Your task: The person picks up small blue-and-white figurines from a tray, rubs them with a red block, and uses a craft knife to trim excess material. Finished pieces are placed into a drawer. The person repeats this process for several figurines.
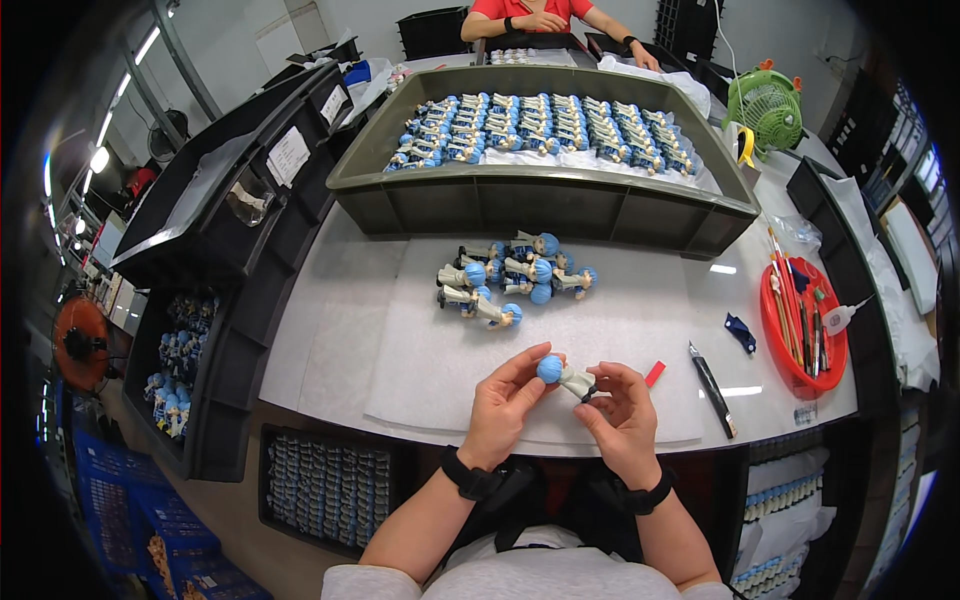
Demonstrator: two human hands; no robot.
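Between my two hands, over the near part of the white sheet (400, 385), is a small figurine (577, 380) with a blue head and a pale body. My left hand (505, 405) pinches it at the head, fingers curled. At the dark feet end, the fingers of my right hand (622, 415) close on it from the other side. Farther off on the sheet lies a loose pile of similar figurines (515, 270). A small red strip (655, 374) sits just right of my right hand, and a craft knife (712, 390) lies beyond it.
A large grey bin (560, 205) holding rows of figurines spans the back. Black bins (225, 270) stack at left. At right are a red basket (840, 365) of brushes, a dark blue piece (740, 333) and a green fan (765, 108). A person (530, 20) works opposite.
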